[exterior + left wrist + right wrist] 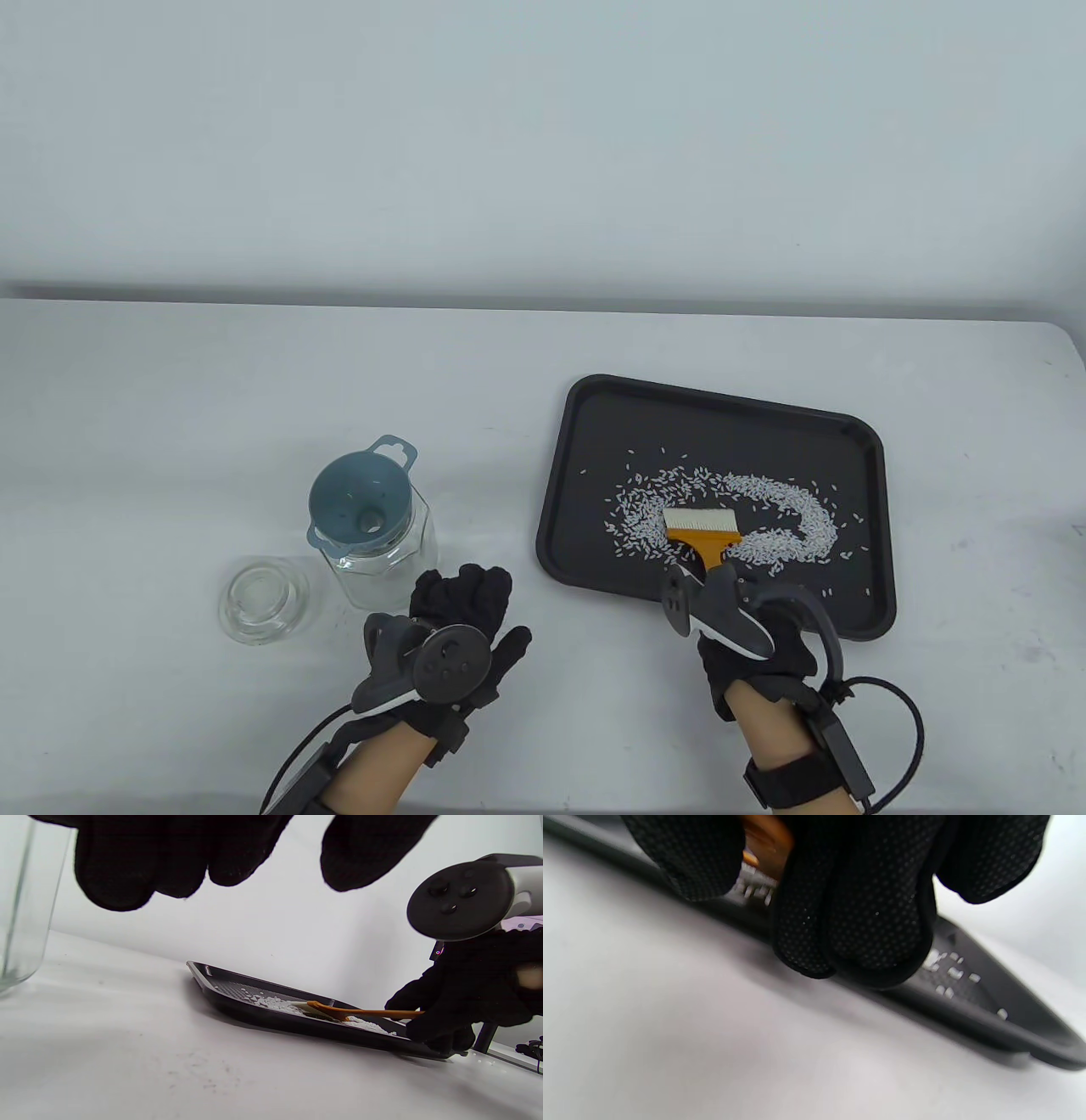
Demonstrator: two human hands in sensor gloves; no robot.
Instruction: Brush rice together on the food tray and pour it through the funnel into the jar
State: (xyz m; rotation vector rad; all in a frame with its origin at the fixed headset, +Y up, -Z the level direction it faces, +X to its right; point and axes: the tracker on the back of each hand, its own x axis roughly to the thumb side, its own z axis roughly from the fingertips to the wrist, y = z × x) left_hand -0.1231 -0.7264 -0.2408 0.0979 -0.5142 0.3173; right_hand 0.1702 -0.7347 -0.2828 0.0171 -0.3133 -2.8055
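The left hand (462,632) lies nearest, just in front of the jar (382,543) with the blue funnel (361,509) in its mouth, fingers relaxed and holding nothing. To the right, the right hand (751,632) grips the orange brush (702,535). Its white bristles touch the rice (764,518) on the black food tray (594,407).
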